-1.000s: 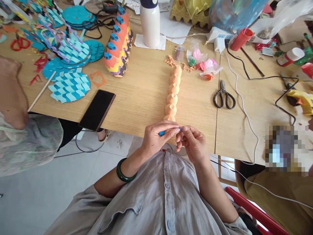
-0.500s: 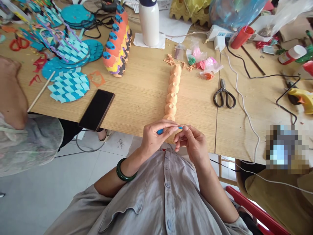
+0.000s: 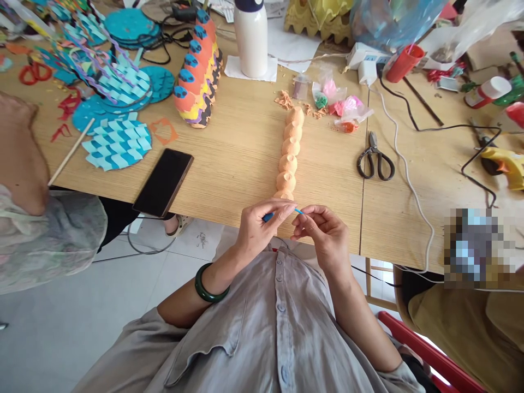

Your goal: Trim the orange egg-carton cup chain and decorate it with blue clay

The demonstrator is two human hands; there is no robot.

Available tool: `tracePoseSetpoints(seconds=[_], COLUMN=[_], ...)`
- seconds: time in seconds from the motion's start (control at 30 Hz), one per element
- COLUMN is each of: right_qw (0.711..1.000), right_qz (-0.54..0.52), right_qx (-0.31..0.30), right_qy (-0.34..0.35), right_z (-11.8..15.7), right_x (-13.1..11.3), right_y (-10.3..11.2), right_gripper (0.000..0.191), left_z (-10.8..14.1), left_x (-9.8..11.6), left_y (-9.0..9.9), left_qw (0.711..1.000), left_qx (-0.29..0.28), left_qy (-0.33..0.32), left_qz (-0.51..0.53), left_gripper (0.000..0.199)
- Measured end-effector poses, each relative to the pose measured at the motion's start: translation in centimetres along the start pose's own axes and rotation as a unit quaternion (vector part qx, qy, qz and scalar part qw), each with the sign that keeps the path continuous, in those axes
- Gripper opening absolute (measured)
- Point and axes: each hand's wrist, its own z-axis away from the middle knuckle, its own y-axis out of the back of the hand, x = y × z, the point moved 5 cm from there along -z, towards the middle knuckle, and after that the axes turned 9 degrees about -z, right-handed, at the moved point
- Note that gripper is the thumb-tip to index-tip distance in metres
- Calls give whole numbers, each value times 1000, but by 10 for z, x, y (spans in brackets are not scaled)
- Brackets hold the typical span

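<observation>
My left hand (image 3: 258, 222) is closed around a lump of blue modelling clay (image 3: 268, 217), which peeks out beside the palm. From its fingertips a thin blue strand (image 3: 299, 211) stretches to my right hand (image 3: 329, 236), pinched between thumb and forefinger there. Just beyond my hands lies a bumpy row of light-orange egg-carton cups (image 3: 288, 164), standing lengthwise away from me; its near end is partly hidden by my left hand. Orange clay crumbs (image 3: 284, 99) and small bags of coloured clay (image 3: 344, 106) sit past its far end.
A phone (image 3: 164, 183), black-handled scissors (image 3: 375, 158) and a white bottle (image 3: 251, 41) rest on the table. An orange painted egg-carton piece (image 3: 197, 71) and blue paper discs (image 3: 118, 143) are at left. Another person's arm (image 3: 20, 153) leans in there. Cables (image 3: 403, 155) cross the right side.
The blue strand between my fingertips now shows longer and thinner. My right hand has shifted slightly to the right, away from the left.
</observation>
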Motion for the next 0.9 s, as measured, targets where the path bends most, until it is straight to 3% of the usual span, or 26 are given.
tracePoseSetpoints(seconds=[0.2,0.37,0.53,0.9], right_qw=[999,1000,999,999], right_qz=[25,18,21,24], right_qx=[12,-6,-13,-6], right_qy=[18,24,31,30], right_z=[-1,0,1,-2], right_x=[-1,1,1,2], right_y=[0,-1,-1,0], right_gripper=[21,31,18,18], left_z=[1,2,2,2], left_x=[-2,-3,-3,-6], left_y=[0,2,2,2], left_qw=[1000,1000,1000,1000], left_qx=[-3,-7,-7,-14], left_qy=[-8,9,3,-13], left_qz=[-4,2,1,-8], left_gripper=[26,29,28,21])
